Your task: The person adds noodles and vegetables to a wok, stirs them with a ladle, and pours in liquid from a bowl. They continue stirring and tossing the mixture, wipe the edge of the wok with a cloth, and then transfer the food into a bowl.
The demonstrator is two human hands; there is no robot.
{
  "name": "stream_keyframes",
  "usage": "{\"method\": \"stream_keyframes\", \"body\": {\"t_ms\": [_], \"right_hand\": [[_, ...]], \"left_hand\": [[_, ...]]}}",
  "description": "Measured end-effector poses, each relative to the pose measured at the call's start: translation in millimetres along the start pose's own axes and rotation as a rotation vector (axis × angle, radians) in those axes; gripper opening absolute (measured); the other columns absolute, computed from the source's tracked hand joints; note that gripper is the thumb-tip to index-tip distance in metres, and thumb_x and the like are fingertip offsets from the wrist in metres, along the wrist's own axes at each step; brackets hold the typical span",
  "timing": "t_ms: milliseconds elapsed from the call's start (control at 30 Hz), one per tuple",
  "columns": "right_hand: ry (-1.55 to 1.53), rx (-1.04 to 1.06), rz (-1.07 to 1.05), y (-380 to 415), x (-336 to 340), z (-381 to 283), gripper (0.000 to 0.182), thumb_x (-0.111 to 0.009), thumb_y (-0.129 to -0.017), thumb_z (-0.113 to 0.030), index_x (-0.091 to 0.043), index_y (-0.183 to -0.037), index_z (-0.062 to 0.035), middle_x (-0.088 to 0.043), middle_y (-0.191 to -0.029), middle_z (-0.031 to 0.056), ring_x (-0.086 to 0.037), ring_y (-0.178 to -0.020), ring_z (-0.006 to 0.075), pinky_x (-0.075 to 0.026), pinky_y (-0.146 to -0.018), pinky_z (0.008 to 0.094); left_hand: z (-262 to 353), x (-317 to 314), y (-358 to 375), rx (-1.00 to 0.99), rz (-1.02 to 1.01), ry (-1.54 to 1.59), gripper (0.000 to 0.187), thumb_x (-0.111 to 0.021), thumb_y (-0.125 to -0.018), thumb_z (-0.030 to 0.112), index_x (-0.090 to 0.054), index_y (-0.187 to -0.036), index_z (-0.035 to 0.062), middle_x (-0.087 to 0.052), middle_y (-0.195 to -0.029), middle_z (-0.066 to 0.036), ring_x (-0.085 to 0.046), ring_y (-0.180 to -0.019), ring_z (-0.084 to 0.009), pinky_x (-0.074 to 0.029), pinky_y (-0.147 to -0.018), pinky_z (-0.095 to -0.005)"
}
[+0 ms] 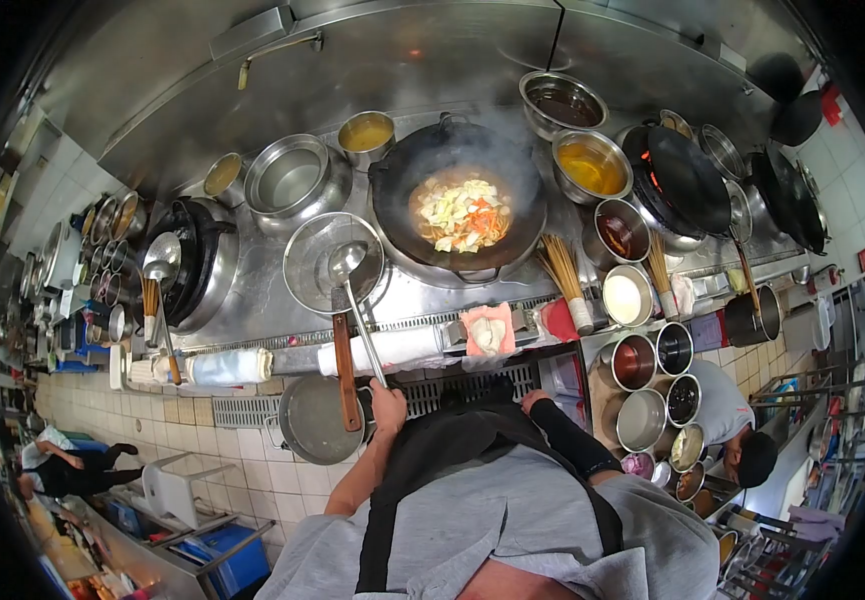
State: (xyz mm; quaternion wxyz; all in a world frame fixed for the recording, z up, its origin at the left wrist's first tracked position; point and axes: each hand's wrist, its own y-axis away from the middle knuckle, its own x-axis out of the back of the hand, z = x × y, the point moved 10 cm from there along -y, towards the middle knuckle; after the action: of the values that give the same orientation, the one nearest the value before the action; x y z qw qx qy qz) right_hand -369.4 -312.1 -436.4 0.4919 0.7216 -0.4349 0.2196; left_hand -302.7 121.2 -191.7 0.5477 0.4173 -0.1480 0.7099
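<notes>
My left hand is closed round the handle end of a metal ladle, at the counter's front edge. The ladle's bowl rests over a round mesh strainer, whose wooden handle hangs over the edge beside my left hand. My right hand is low by the counter front, close to my apron; its fingers are mostly hidden. Ahead, a black wok steams on the stove, holding chopped cabbage and carrot strips.
Metal pots and an oil bowl flank the wok. Bamboo brushes and a folded pink cloth lie along the front ledge. Seasoning containers stand at my right. A co-worker bends at far right; another person is at left.
</notes>
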Motion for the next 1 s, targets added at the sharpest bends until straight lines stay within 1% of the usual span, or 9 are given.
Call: {"method": "stream_keyframes", "body": {"t_ms": [67,200,367,467,667,733,800,967,1000], "right_hand": [[0.025,0.012,-0.033,11,20,-19,0.018,-0.059,-0.088,-0.012,-0.072,-0.085,-0.0009,-0.068,-0.068,0.0129,-0.066,-0.060,0.0235,-0.053,-0.055,0.0366],[-0.121,-0.083,-0.032,-2,-3,8,0.017,-0.060,-0.087,-0.012,-0.072,-0.085,-0.0012,-0.069,-0.070,0.0124,-0.067,-0.061,0.0239,-0.053,-0.057,0.0374],[-0.068,-0.139,-0.042,3,6,3,0.015,-0.062,-0.085,-0.014,-0.072,-0.085,-0.0027,-0.070,-0.072,0.0121,-0.068,-0.065,0.0249,-0.054,-0.061,0.0379],[-0.066,-0.226,-0.023,7,13,4,0.015,-0.064,-0.084,-0.016,-0.072,-0.085,-0.0042,-0.070,-0.073,0.0125,-0.069,-0.068,0.0255,-0.055,-0.063,0.0377],[0.098,-0.149,-0.020,8,17,-5,0.015,-0.064,-0.084,-0.018,-0.072,-0.084,-0.0055,-0.070,-0.074,0.0125,-0.070,-0.069,0.0247,-0.055,-0.063,0.0375],[0.034,-0.179,-0.173,-6,-20,20,0.026,-0.052,-0.089,-0.019,-0.073,-0.098,-0.0050,-0.070,-0.099,0.0132,-0.067,-0.093,0.0291,-0.054,-0.080,0.0417],[0.016,-0.188,-0.247,-7,-30,24,0.033,-0.046,-0.091,-0.019,-0.073,-0.106,-0.0049,-0.070,-0.112,0.0136,-0.066,-0.105,0.0315,-0.054,-0.088,0.0438],[0.076,-0.200,-0.229,14,11,-9,0.032,-0.047,-0.091,-0.018,-0.073,-0.106,-0.0050,-0.070,-0.112,0.0134,-0.066,-0.105,0.0314,-0.054,-0.088,0.0436],[0.074,-0.211,-0.219,14,12,-8,0.032,-0.047,-0.091,-0.018,-0.073,-0.106,-0.0052,-0.070,-0.112,0.0131,-0.067,-0.104,0.0310,-0.054,-0.088,0.0435]], "left_hand": [[-1,-1,0,0.001,0.000,0.000,0.030,-0.053,-0.086,0.008,-0.034,-0.106,-0.0046,-0.059,-0.082,-0.035,-0.060,-0.084,-0.0520,-0.046,-0.076,-0.0552],[-4,-3,-1,-0.011,0.014,0.001,0.030,-0.053,-0.086,0.009,-0.034,-0.105,-0.0045,-0.059,-0.082,-0.034,-0.060,-0.083,-0.0516,-0.046,-0.076,-0.0550],[-8,-6,-3,-0.021,0.018,-0.006,0.030,-0.052,-0.086,0.009,-0.034,-0.106,-0.0044,-0.059,-0.081,-0.034,-0.060,-0.083,-0.0515,-0.046,-0.076,-0.0551],[-9,-7,-2,0.057,-0.047,-0.004,0.031,-0.051,-0.086,0.009,-0.037,-0.109,-0.0052,-0.058,-0.097,-0.036,-0.058,-0.091,-0.0532,-0.046,-0.082,-0.0547],[-6,-4,0,0.063,-0.051,0.006,0.033,-0.052,-0.085,0.009,-0.037,-0.111,-0.0058,-0.058,-0.099,-0.036,-0.058,-0.093,-0.0526,-0.046,-0.083,-0.0541],[-6,-4,-1,0.060,-0.049,0.001,0.034,-0.052,-0.086,0.009,-0.036,-0.112,-0.0060,-0.058,-0.099,-0.036,-0.058,-0.093,-0.0526,-0.046,-0.083,-0.0540],[-6,-4,-1,0.058,-0.048,0.000,0.034,-0.051,-0.086,0.009,-0.036,-0.113,-0.0060,-0.058,-0.099,-0.036,-0.058,-0.094,-0.0525,-0.046,-0.083,-0.0540],[-10,-7,-2,0.062,-0.051,0.010,0.035,-0.052,-0.086,0.010,-0.036,-0.113,-0.0054,-0.059,-0.100,-0.036,-0.058,-0.094,-0.0521,-0.046,-0.084,-0.0542],[-9,-7,-2,0.037,-0.026,0.008,0.032,-0.052,-0.086,0.009,-0.036,-0.110,-0.0049,-0.059,-0.094,-0.035,-0.058,-0.091,-0.0521,-0.046,-0.081,-0.0545]]}}
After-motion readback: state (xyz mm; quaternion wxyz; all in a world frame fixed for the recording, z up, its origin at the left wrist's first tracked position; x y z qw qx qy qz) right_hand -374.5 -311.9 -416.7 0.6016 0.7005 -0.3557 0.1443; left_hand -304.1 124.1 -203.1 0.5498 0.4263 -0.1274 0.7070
